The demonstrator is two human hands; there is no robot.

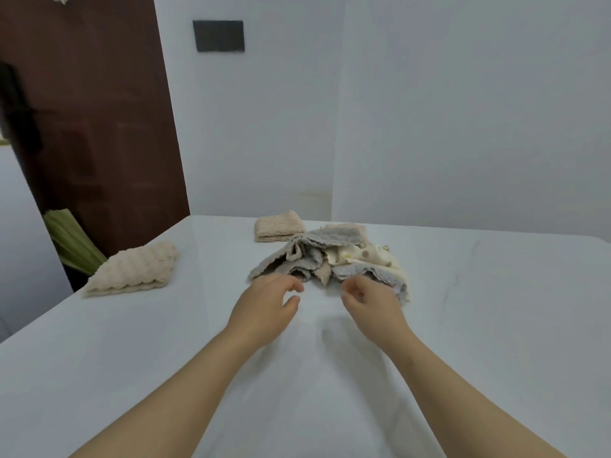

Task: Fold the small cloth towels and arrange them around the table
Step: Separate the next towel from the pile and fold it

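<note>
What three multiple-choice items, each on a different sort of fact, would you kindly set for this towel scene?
1. Where does the bumpy folded towel lie?
A. Near the left edge of the table
B. On the floor
C. On a chair

2. How many folded beige towels lie apart from the pile?
A. One
B. Two
C. Five

3. In what state are the towels in the pile?
A. Crumpled and loose
B. Rolled up tight
C. Stacked flat

Answers:
1. A, since it sits by the table's left edge.
2. B, counting the bumpy one and the far towel.
3. A, as grey, cream and beige cloths lie tangled in a heap.
</note>
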